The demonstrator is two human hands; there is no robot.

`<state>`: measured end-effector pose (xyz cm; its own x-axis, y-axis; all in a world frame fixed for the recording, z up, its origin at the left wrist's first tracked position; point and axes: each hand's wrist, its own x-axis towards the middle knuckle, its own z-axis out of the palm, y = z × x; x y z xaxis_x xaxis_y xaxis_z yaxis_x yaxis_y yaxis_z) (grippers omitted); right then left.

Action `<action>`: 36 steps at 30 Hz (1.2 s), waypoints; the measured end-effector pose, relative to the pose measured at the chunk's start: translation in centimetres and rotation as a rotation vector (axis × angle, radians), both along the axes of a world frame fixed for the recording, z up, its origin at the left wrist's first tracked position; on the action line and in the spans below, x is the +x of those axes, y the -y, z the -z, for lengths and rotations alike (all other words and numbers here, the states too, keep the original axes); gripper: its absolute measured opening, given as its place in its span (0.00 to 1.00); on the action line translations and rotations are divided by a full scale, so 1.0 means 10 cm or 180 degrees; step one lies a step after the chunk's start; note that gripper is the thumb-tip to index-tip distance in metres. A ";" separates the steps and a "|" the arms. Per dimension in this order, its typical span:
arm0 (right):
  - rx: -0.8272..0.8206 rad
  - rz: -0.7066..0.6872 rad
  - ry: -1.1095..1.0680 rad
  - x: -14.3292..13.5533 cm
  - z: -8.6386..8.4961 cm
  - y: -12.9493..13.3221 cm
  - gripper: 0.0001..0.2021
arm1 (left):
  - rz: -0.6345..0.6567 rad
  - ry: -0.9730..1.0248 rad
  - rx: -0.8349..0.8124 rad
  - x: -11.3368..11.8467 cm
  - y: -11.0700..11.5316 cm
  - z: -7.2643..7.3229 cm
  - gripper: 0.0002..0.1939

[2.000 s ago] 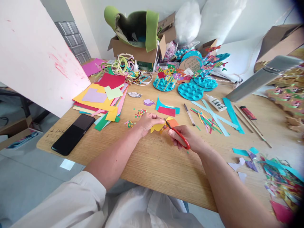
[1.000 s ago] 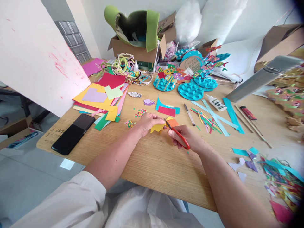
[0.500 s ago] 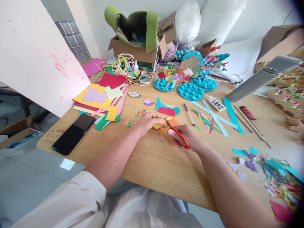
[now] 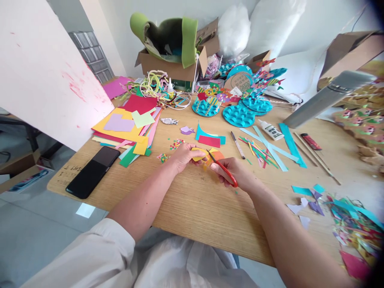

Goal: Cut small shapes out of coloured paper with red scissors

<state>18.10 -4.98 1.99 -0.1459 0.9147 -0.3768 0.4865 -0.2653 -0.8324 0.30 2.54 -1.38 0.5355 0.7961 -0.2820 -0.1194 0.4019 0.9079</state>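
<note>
Head view: your left hand [image 4: 183, 157] pinches a yellow paper [image 4: 199, 154] just above the counter [image 4: 198, 208], fingers closed on its near edge. Your right hand [image 4: 237, 172] is clamped on the red scissors [image 4: 223, 170], fingers through the loops, with the blades at the paper's right edge; whether the blades are parted or shut is too small to tell. An orange piece [image 4: 218, 154] lies right behind the yellow one, touching or overlapping it.

How far along, as a judgement: the yellow paper already has a curved outline, so the cut looks well under way but not finished, since the blades are at the sheet and it has not been set down. Cut scraps [image 4: 309, 202] lie well to your right, and paper strips [image 4: 264, 150] lie beyond the scissors beside a pen [image 4: 237, 145] and a glue bottle [image 4: 271, 130]. Uncut sheets [image 4: 127, 126] are stacked to your left, near a phone [image 4: 93, 171].

Containers: the cardboard box [image 4: 168, 64] at the back of the counter holds green foam [image 4: 189, 40] that stands out over its rim; what lies deeper inside is hidden. Teal discs [image 4: 240, 115] with scalloped layers sit in front of it, not in anything. A second box [image 4: 351, 52] at far right shows only its side.
</note>
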 end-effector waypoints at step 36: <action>0.2879 0.0158 0.1166 0.06 0.22 -0.05 0.06 | -0.1266 0.0616 -0.0012 0.00 -0.08 -0.04 0.15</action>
